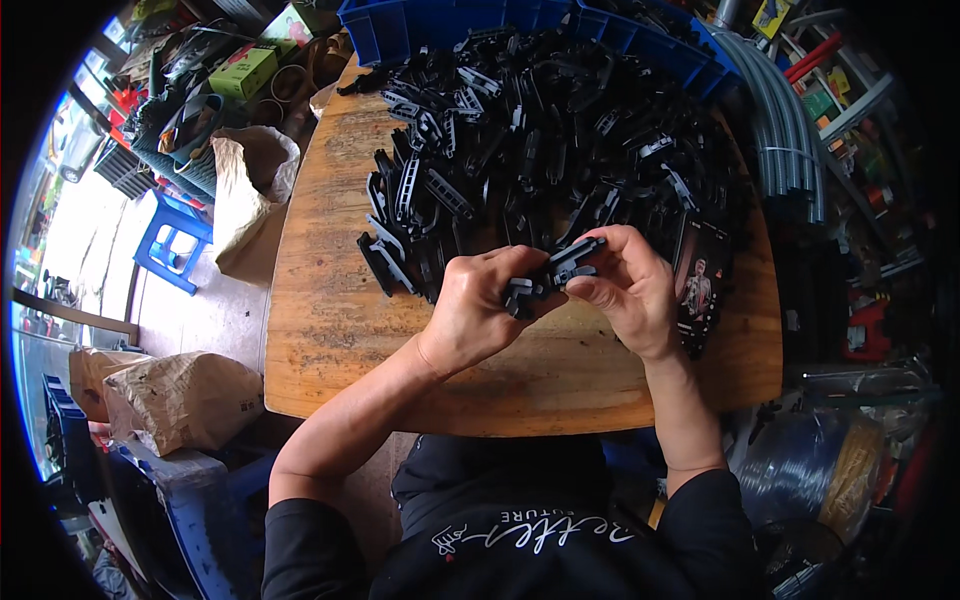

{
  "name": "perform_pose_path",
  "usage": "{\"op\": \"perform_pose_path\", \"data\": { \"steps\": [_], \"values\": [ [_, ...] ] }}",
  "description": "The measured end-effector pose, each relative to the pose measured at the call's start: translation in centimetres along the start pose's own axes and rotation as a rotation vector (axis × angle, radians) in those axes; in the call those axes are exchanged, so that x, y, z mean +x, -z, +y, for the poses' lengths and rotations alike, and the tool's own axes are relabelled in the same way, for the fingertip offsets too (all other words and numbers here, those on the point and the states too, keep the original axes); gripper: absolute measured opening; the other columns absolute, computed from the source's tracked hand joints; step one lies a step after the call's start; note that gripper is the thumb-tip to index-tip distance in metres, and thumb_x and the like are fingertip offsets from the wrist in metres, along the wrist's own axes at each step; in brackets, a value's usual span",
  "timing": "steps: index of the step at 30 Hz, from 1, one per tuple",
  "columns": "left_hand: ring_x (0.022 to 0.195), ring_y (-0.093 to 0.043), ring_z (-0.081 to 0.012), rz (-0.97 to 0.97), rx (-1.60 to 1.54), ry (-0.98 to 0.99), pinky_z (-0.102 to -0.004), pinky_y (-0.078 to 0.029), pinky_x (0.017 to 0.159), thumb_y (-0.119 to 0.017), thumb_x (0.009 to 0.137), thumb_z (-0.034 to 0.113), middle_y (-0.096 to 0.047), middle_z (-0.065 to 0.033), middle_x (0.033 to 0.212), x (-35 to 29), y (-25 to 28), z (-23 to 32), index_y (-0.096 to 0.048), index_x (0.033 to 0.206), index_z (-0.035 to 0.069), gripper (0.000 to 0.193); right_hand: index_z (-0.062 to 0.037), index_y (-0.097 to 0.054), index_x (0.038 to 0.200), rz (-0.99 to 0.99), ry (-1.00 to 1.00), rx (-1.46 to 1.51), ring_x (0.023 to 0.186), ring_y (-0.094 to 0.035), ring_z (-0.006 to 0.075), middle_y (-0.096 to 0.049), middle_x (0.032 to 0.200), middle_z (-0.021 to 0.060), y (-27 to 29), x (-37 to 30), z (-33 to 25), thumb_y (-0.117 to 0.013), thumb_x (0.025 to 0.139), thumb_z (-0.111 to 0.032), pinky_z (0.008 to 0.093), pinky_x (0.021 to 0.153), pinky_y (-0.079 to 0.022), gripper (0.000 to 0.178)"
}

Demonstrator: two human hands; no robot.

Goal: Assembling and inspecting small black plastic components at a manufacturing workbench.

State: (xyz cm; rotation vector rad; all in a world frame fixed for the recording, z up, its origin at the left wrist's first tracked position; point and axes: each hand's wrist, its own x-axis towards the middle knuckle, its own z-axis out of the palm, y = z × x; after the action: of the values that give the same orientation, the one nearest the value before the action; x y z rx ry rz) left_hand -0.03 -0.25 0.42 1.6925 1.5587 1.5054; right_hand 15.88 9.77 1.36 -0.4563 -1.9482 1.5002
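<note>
My left hand (pixel 480 305) and my right hand (pixel 630 285) meet over the wooden table (pixel 320 330), both gripping one black plastic clip part (pixel 558 270) between the fingers. The left hand pinches its lower left end and the right hand holds its upper right end. Just beyond the hands lies a large heap of several similar black plastic parts (pixel 540 140), spread across the far half of the table.
A blue plastic crate (pixel 400 25) stands at the table's far edge, behind the heap. A phone (pixel 700 285) lies at the right. Grey pipes (pixel 790 140) run along the right. Paper sacks (pixel 180 400) and a blue stool (pixel 170 245) sit on the left.
</note>
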Motion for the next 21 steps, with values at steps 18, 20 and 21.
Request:
{"op": "perform_pose_path", "data": {
  "steps": [18, 20, 21],
  "values": [
    [0.086, -0.065, -0.0274, -0.047, -0.900, 0.433, -0.0346, -0.052, 0.072, -0.066, 0.076, 0.014, -0.063, -0.0193, 0.101, 1.8, 3.2, -0.8, -0.042, 0.124, -0.003, 0.056, -0.0059, -0.062, 0.107, 0.008, 0.404, -1.114, 0.097, -0.051, 0.0266, -0.057, 0.109, 0.0088, 2.8, 3.6, 1.6, -0.062, 0.071, 0.003, 0.0360, 0.085, -0.043, 0.037],
    [0.091, -0.063, -0.0269, -0.029, -1.009, 0.421, -0.0332, -0.052, 0.074, -0.065, 0.070, 0.007, -0.061, -0.0182, 0.104, 2.1, 3.4, -0.6, -0.043, 0.121, -0.002, 0.057, -0.0061, -0.062, 0.098, -0.068, 0.434, -1.252, 0.097, -0.051, 0.0239, -0.056, 0.110, 0.0066, 2.2, 3.5, 3.0, -0.063, 0.070, 0.001, 0.0352, 0.084, -0.042, 0.029],
    [0.089, -0.063, -0.0258, -0.040, -1.055, 0.382, -0.0325, -0.051, 0.075, -0.064, 0.069, 0.005, -0.062, -0.0167, 0.101, 2.1, 3.4, -0.9, -0.045, 0.119, -0.002, 0.054, -0.0062, -0.062, 0.095, -0.092, 0.419, -1.283, 0.098, -0.051, 0.0235, -0.056, 0.109, 0.0059, 1.9, 3.6, 3.3, -0.064, 0.070, 0.001, 0.0352, 0.084, -0.042, 0.026]
  ]
}}
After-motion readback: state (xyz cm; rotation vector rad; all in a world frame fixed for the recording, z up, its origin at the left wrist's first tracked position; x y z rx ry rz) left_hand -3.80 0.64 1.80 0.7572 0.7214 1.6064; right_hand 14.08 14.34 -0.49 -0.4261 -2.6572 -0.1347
